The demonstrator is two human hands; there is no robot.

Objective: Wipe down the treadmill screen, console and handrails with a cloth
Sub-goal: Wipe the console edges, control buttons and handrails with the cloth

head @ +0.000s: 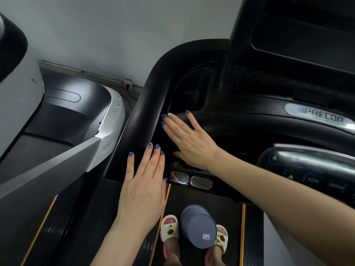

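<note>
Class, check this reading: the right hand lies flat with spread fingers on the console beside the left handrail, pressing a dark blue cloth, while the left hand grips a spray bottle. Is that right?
Not quite. The head view shows the left hand holding no bottle: it lies flat with straight fingers on the black handrail. The rest stands: the right hand lies flat with spread fingers on the console, over a dark blue cloth that barely shows beneath it.
</note>
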